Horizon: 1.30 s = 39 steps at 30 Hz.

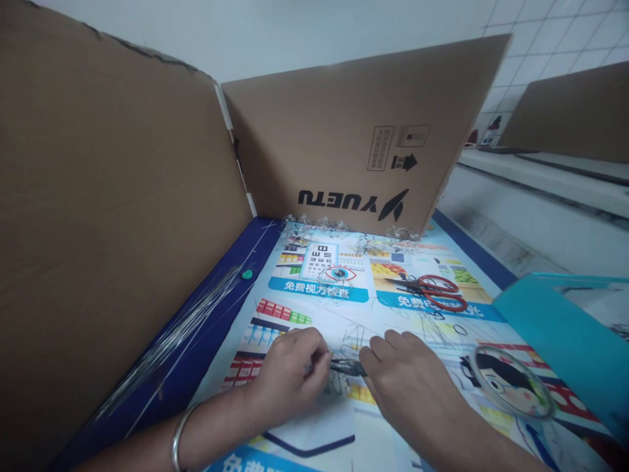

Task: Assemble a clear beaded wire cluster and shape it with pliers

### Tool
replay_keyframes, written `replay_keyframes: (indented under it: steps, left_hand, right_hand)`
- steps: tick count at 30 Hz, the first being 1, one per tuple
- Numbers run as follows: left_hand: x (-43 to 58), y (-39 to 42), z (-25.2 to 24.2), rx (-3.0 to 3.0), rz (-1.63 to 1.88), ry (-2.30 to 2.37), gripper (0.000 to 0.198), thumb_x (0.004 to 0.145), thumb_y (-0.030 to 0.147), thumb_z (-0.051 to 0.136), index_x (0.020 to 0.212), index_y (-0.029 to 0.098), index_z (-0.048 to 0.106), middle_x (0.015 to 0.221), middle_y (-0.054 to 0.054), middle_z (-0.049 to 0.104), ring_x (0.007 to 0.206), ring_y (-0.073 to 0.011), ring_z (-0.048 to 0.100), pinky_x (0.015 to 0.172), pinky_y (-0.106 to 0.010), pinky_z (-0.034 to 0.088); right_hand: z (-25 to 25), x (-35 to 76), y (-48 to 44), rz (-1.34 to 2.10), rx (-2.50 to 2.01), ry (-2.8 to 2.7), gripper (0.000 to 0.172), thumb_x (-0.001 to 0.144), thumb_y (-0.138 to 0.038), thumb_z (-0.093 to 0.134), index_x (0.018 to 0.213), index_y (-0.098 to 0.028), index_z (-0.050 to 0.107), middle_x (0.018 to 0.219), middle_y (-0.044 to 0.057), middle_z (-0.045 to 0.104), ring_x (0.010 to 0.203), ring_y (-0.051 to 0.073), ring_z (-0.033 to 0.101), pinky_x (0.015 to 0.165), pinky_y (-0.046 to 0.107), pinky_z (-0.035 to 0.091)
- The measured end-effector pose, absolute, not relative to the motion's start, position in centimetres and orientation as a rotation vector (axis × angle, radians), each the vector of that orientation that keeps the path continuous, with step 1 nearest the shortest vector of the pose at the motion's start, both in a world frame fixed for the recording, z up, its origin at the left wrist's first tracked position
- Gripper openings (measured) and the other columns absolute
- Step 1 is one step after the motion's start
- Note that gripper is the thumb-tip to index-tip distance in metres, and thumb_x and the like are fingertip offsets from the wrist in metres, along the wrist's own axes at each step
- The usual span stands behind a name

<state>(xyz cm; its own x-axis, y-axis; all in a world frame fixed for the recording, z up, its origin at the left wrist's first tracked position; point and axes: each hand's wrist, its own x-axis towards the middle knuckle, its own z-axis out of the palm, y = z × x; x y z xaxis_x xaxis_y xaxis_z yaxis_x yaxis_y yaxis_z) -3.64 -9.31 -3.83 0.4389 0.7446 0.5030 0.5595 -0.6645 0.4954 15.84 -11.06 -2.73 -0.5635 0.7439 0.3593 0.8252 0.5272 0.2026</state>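
My right hand (413, 380) is closed around a dark, narrow-jawed tool that looks like pliers (352, 367), its tip pointing left. Facing it, my left hand (295, 367) is pinched at the pliers' tip; what sits between the fingers is too small to make out. Thin bent wire pieces (354, 335) lie on the printed sheet just beyond the hands. A silver bangle (177, 440) circles my left wrist.
Red-handled scissors (445, 293) lie beyond my right hand. A round clear dish (514, 383) is at right, near a turquoise box (555, 341). A bundle of thin wires (181, 321) and a green lump (247, 274) are at left. Cardboard panels (344, 144) stand behind.
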Motion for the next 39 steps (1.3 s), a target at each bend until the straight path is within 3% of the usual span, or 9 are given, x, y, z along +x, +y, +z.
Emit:
replay_keyframes:
  steps: [22, 29, 34, 39]
  left_hand:
    - [-3.9, -9.3, -4.2, 2.415, 1.020, 1.084, 0.014, 0.080, 0.009, 0.042, 0.071, 0.017, 0.047, 0.060, 0.001, 0.052, 0.053, -0.0116, 0.049, 0.050, -0.023, 0.037]
    - [-4.0, -9.1, -3.5, 2.444, 0.991, 1.107, 0.013, 0.080, 0.011, 0.043, 0.070, 0.018, 0.046, 0.063, 0.000, 0.054, 0.059, -0.0133, 0.048, 0.055, -0.025, 0.038]
    - [-4.1, -8.9, -2.7, 2.418, 0.941, 1.124, 0.014, 0.080, 0.012, 0.042, 0.069, 0.018, 0.047, 0.065, -0.001, 0.057, 0.062, -0.0147, 0.051, 0.059, -0.027, 0.039]
    - [-4.5, -8.6, -2.7, 2.341, 0.889, 1.164, 0.012, 0.082, 0.014, 0.042, 0.072, 0.018, 0.048, 0.066, -0.001, 0.056, 0.062, -0.0142, 0.051, 0.057, -0.025, 0.038]
  right_hand:
    - [-2.4, 15.3, -11.2, -0.272, -1.492, -2.685, 0.015, 0.069, -0.003, 0.055, 0.068, -0.018, 0.056, 0.065, 0.001, 0.061, 0.061, 0.016, 0.051, 0.058, 0.031, 0.022]
    - [-1.7, 15.9, -10.7, -0.433, -1.430, -2.622, 0.011, 0.070, -0.008, 0.060, 0.064, -0.018, 0.058, 0.064, 0.001, 0.059, 0.066, 0.017, 0.051, 0.061, 0.033, 0.022]
    - [-0.5, 16.4, -10.1, -0.543, -1.354, -2.631, 0.018, 0.066, -0.004, 0.062, 0.058, -0.019, 0.056, 0.058, 0.000, 0.057, 0.060, 0.016, 0.049, 0.059, 0.033, 0.021]
    - [1.3, 16.9, -11.5, -0.604, -1.257, -2.627, 0.015, 0.060, -0.009, 0.064, 0.060, -0.021, 0.055, 0.059, 0.000, 0.056, 0.058, 0.017, 0.045, 0.060, 0.033, 0.021]
